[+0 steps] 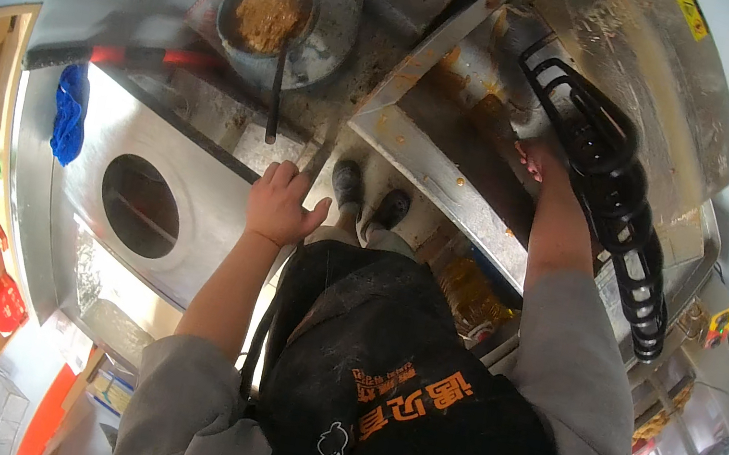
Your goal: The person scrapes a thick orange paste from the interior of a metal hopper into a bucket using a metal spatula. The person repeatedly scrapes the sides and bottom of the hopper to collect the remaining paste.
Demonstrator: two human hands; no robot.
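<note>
My left hand [285,202] is palm down at the edge of the stainless steel counter [203,228], thumb spread, nothing seen in it. My right hand [533,161] reaches into a stained metal basin [448,169], partly hidden by my forearm. A brown flat piece [490,114] lies just beyond its fingers; whether they grip it is unclear. Beside that forearm runs a row of black looped bars [605,146]. Ahead of my left hand, a metal pot [225,20] holds lumpy orange-brown food [270,13], and a dark-handled utensil [276,95] stands in it.
The left counter has a round opening [140,206] and a blue cloth [70,113] at its far edge. Below the basin, near my apron [368,374], are containers of yellow liquid [470,290]. My shoes [348,184] are on the floor between. Shelves with packages stand far left.
</note>
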